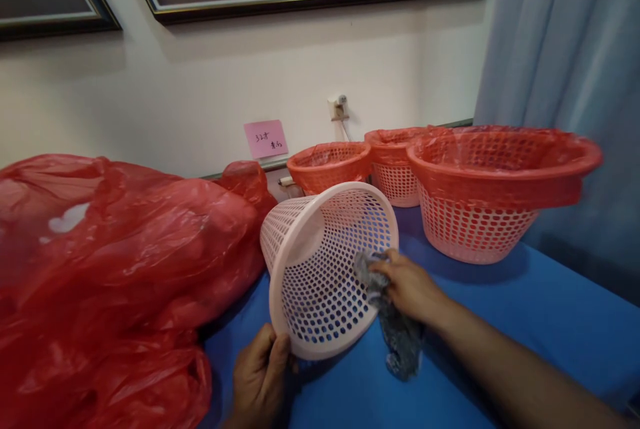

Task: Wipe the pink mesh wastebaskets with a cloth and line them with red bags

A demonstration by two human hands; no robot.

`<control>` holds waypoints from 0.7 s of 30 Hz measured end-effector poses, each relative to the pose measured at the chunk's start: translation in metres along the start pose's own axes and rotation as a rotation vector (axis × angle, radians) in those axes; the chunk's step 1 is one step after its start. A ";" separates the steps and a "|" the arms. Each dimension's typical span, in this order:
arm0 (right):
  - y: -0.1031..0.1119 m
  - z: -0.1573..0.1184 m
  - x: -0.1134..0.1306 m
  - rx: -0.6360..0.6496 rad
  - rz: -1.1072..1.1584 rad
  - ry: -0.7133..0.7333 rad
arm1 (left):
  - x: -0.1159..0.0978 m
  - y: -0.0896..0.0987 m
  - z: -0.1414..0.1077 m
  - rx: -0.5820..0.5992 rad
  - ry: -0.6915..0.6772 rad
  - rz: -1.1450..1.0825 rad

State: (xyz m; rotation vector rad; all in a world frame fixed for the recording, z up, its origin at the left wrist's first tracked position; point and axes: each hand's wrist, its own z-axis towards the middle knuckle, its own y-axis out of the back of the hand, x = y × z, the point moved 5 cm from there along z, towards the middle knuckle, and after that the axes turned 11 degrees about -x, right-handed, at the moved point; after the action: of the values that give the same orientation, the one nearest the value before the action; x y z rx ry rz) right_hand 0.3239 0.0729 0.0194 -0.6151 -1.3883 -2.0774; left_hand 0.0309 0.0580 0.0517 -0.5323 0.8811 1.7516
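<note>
A pale pink perforated plastic wastebasket (280, 282) lies tipped over in front of me, its mouth facing me and to the right. My left hand (263, 372) grips the lower left of its rim, thumb on the outside. In my right hand (410, 282) is a crumpled grey cloth (400, 335), partly pressed against the basket's right rim and inner wall, the rest hanging down over the table. The fingertips of my right hand are partly hidden by the cloth.
Large full red plastic bags (125, 249) fill the left of the blue table (560, 322). Behind and right stand three baskets with red liners, the nearest a large basket (480, 229). A pink note (266, 139) and a socket (339, 109) are on the wall; a curtain (565, 49) hangs right.
</note>
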 end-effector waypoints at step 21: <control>-0.043 -0.019 0.032 0.316 0.507 0.075 | 0.001 -0.046 -0.015 0.446 -0.123 0.067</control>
State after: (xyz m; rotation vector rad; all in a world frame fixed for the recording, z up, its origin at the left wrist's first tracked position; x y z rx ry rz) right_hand 0.2701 0.0623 0.0048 -0.6634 -1.3149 -1.4359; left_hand 0.0731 0.0551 0.0274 -0.1025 1.1683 1.5615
